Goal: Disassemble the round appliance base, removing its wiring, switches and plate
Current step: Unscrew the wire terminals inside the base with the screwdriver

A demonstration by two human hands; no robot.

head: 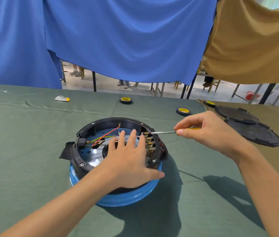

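In the head view, the round appliance base (pixel 126 199) sits open side up on the green cloth (pixel 24 151), with the left hand (pixel 128 161) spread flat and straight-fingered over it, while the right hand (pixel 208 132) pinches a screwdriver (pixel 162 132) whose tip meets the switch terminals (pixel 148 139).

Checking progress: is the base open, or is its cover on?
Open. Wires and terminals lie exposed inside the black ring of the base; two black discs lie apart on the table.
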